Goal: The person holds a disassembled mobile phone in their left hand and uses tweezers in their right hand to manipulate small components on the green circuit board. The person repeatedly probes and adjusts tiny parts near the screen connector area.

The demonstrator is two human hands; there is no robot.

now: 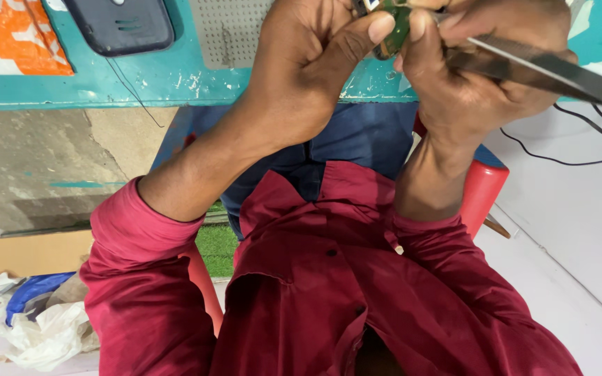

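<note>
Up close, both hands work a small green circuit board (400,28) at the teal worktop's (106,87) edge.
Left hand (308,63) pinches the board, fingers closed on it; right hand (482,63) is closed around metal tweezers (559,69) whose tip meets the board. A dark phone (120,24) lies on the worktop.
</note>
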